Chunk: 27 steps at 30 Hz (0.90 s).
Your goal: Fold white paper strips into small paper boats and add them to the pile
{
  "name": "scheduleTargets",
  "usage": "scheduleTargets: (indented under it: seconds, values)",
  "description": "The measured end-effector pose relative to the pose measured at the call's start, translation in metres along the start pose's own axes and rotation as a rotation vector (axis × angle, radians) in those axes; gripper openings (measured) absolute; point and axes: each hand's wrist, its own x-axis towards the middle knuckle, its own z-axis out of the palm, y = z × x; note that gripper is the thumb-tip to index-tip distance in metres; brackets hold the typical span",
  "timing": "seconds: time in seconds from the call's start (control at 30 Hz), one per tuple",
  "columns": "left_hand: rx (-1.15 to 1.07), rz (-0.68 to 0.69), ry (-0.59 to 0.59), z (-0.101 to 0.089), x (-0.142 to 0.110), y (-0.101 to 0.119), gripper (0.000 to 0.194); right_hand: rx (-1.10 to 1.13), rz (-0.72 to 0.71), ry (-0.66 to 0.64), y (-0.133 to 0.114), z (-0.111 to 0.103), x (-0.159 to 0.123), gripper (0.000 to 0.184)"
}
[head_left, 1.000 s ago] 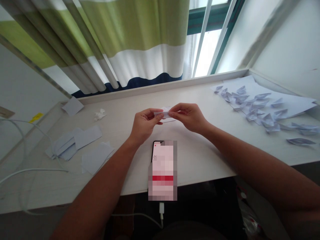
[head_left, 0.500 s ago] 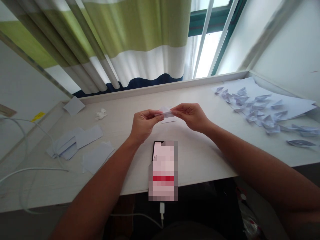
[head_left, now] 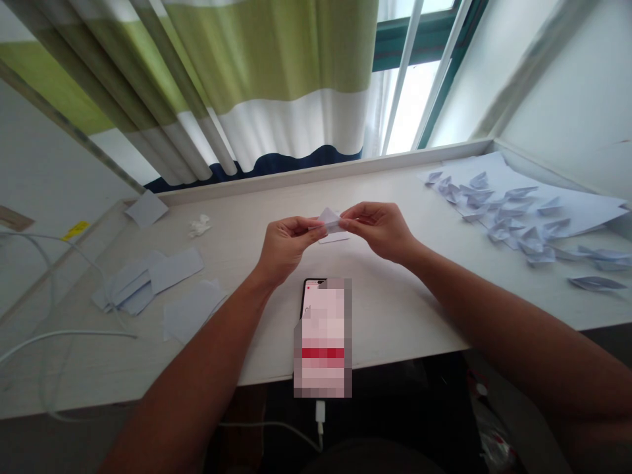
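Note:
Between my two hands, above the middle of the desk, is a small white folded paper boat [head_left: 329, 218] with a pointed peak in its centre. My left hand [head_left: 289, 242] pinches its left end between thumb and fingers. At the right end, my right hand [head_left: 382, 227] pinches it in the same way. A flat piece of white paper [head_left: 336, 237] lies on the desk just beneath and behind the boat, partly hidden by it. Nearer to me, below the hands, a phone [head_left: 323, 316] with a blurred screen lies at the desk's front edge.
Many small folded paper boats [head_left: 511, 210] lie at the right, several on large white sheets [head_left: 582, 194]. On the left are cut paper pieces [head_left: 175, 268], a crumpled paper [head_left: 199, 226] and looping white cables [head_left: 69, 334]. A charging cable [head_left: 320, 413] hangs below the phone.
The folded paper has opened out a little, and its central peak now stands up more plainly between my fingers. My right hand has shifted slightly to the right.

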Motion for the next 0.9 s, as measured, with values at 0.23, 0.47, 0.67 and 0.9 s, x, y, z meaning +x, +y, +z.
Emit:
scheduleTargets:
  seconds: [0.23, 0.47, 0.67, 0.9]
  values:
    - [-0.060, -0.066, -0.041, -0.0010, 0.0007, 0.0023, 0.049, 0.160, 0.096, 0.019, 0.0014, 0.0034, 0.0018, 0.045]
    - [-0.079, -0.141, -0.021, 0.0017, -0.0002, 0.0050, 0.049, 0.135, 0.085, 0.009, 0.0052, 0.0023, 0.0027, 0.042]
    - [-0.060, -0.112, 0.029, 0.0003, 0.0019, 0.0007, 0.050, 0.108, 0.065, -0.038, 0.0035, 0.0062, -0.0005, 0.045]
    - [-0.135, -0.096, 0.058, 0.0030, 0.0019, 0.0000, 0.041, 0.117, 0.002, -0.031, 0.0043, 0.0074, -0.0004, 0.045]
